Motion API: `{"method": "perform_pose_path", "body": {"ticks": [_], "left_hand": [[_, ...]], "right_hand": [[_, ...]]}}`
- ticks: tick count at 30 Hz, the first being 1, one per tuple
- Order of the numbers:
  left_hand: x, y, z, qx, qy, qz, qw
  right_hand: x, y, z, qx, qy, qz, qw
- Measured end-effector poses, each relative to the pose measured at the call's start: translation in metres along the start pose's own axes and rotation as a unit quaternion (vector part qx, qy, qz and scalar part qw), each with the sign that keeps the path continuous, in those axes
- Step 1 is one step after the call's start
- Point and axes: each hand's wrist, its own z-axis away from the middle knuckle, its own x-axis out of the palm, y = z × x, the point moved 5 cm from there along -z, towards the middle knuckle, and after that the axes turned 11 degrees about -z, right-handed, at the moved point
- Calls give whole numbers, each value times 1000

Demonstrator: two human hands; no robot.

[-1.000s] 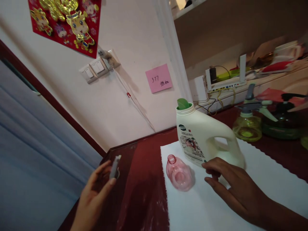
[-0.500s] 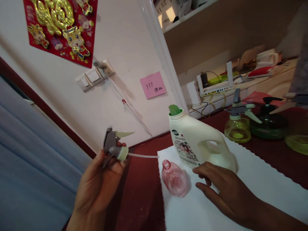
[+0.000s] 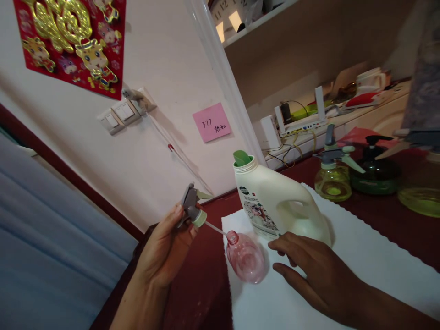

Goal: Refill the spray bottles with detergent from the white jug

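Note:
My left hand [image 3: 170, 250] grips a grey and pale green spray nozzle [image 3: 191, 204]. Its thin clear dip tube points down to the right, with the lower end at the mouth of a pink transparent bottle [image 3: 245, 259]; whether the tip is inside the mouth I cannot tell. The pink bottle stands on a white sheet [image 3: 288, 298]. My right hand [image 3: 309, 266] hovers to the right of the bottle, fingers apart, holding nothing. Behind that hand stands a pale green detergent jug [image 3: 271, 192], uncapped, with a green spout in its neck.
Several bottles stand at the right on the dark red table [image 3: 192, 284]: a yellowish spray bottle [image 3: 332, 181], a dark green pump bottle [image 3: 376, 174] and another spray bottle [image 3: 422, 197]. A white router [image 3: 302, 126] sits on the shelf behind. A blue curtain [image 3: 55, 247] hangs at left.
My left hand has moved right and brought the spray nozzle closer to the pink bottle, its tube now slanting down to the mouth. My right hand stays about the same. The view has shifted slightly.

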Motion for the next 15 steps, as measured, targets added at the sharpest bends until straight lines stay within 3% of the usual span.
{"method": "perform_pose_path", "body": {"ticks": [9,15], "left_hand": [[17,-57,-4,-31,-56,-115,991],[22,-70,-8,-34,-62,-162,984]], "right_hand": [[-2,-6,-6,-19,-5,21,1000],[-2,-6,-8,-12,-11,16,1000]]}}
